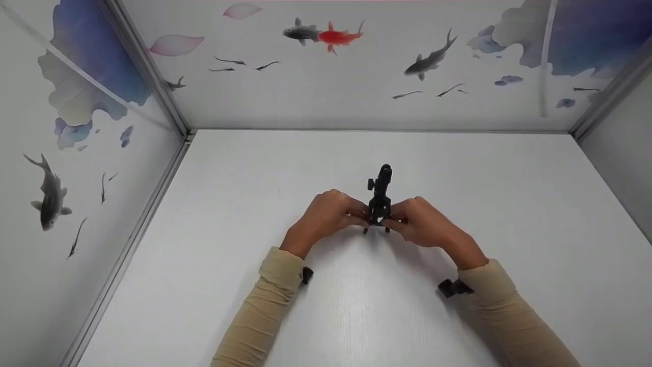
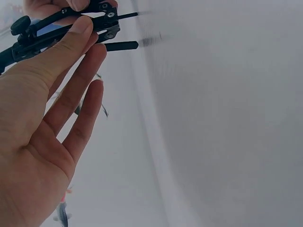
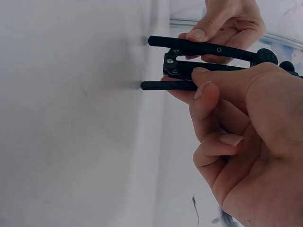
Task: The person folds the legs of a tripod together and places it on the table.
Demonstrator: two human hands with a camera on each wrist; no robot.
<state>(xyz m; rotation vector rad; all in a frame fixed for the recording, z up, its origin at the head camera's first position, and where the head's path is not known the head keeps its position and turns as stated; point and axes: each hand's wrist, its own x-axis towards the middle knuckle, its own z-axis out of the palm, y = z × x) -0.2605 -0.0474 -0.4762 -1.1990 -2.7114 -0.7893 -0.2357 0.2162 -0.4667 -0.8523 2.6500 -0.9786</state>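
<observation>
Here, tripod [image 1: 380, 193] between 2 hands [image 1: 332, 215] [image 1: 427, 224]

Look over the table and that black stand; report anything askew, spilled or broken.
Nothing clearly stands out. The black stand, pinched low down by the left hand and right hand, leans slightly in the head view, perhaps only perspective. No spill shows on the table, no break on the stand, though the hands hide parts.
</observation>
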